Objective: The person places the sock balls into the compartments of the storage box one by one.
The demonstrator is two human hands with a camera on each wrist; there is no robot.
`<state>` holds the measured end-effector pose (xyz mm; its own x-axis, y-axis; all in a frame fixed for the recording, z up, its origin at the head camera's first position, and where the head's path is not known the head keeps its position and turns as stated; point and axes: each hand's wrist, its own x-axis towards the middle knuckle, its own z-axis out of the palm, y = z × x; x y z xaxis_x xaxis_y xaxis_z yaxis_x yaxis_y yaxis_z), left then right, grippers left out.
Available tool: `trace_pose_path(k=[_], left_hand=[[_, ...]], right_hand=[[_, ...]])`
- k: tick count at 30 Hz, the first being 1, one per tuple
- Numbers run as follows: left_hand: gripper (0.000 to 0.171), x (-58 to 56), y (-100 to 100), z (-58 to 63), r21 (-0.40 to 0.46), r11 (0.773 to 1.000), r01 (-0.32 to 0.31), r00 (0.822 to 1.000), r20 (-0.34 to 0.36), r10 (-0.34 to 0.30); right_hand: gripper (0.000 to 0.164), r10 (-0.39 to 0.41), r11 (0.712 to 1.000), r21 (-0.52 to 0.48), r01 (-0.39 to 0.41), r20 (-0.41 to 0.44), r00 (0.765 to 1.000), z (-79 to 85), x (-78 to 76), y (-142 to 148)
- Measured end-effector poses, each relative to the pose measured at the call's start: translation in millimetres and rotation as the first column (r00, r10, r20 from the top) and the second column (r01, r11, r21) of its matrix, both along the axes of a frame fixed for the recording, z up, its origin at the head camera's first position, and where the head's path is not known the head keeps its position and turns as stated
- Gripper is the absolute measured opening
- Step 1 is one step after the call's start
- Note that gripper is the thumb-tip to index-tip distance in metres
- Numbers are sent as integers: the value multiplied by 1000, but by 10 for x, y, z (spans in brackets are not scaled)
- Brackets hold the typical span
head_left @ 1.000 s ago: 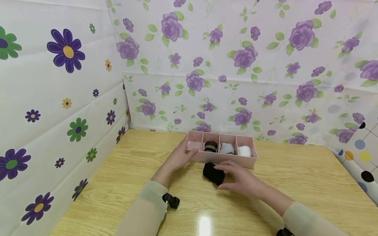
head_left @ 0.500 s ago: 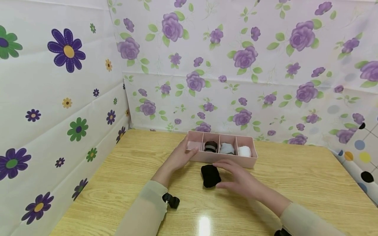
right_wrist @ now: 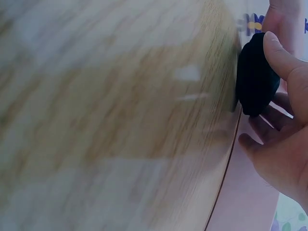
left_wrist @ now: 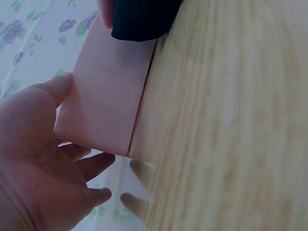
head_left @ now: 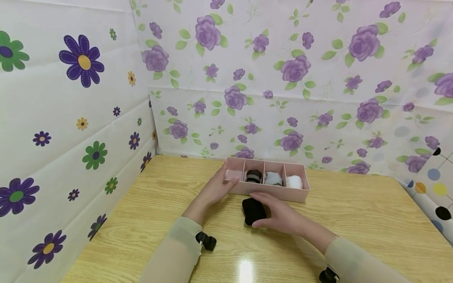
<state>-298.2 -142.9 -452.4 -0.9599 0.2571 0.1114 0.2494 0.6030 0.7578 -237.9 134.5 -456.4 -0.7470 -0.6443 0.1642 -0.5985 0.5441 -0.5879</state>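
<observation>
A pink divided storage box point(head_left: 272, 192) stands on the wooden table, holding a brown-and-grey striped roll point(head_left: 253, 176), a grey cloth bundle point(head_left: 273, 179) and a white one point(head_left: 294, 182). Its leftmost compartment point(head_left: 234, 174) has no bundle in it. My left hand point(head_left: 214, 189) holds the box's left end, thumb at the front top edge and fingers round the end wall. In front of the box is a black rolled sock point(head_left: 253, 211), its kind judged by its soft folded shape. My right hand point(head_left: 283, 215) grips it from the right, thumb point(right_wrist: 278, 50) on its near side, fingers partly hidden behind.
The wooden table point(head_left: 354, 212) extends to both sides and toward me. A flowered sheet point(head_left: 329, 86) hangs right behind the box, and another point(head_left: 85, 118) covers the left side. Black wrist cameras sit at the left sleeve point(head_left: 206, 240) and right sleeve point(head_left: 328, 275).
The black sock has turned and shifted slightly left. My right hand has moved left and closed in round it. My left hand stays at the box's end.
</observation>
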Motion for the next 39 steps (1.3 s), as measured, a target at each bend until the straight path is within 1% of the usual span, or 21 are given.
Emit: trace_pose_path(k=[5,12,16,23,33,39], left_hand=[[90,-9,4,-1,0,1000,2,1000,-4,-2],[90,-8,6,0,-7,1000,-2,1000,6,2],[90,-3,5,-3,-8,1000,-2,1000,11,2],[89,-15,8,-11,-20,1000,-8,1000,4,8],[90,-11,8,-10,-4,1000,-5,1000,9,5],[91,-7,1,3,5,1000,-1,1000,8,1]], right_hand=[[86,-6,1000,5,6,-14,1000,-11,2,10],[80,-32,999,11,33,-25,999,-37,-7,-2],[80,-43,999,14,43,-32,999,-45,-7,-12],[78,-61,998,5,61,3,998,-40,10,-39],[75,-75,997,-20,76,10,997,13,82,-21],[73,-64,996,-55,63,-19,998,84,127,15]])
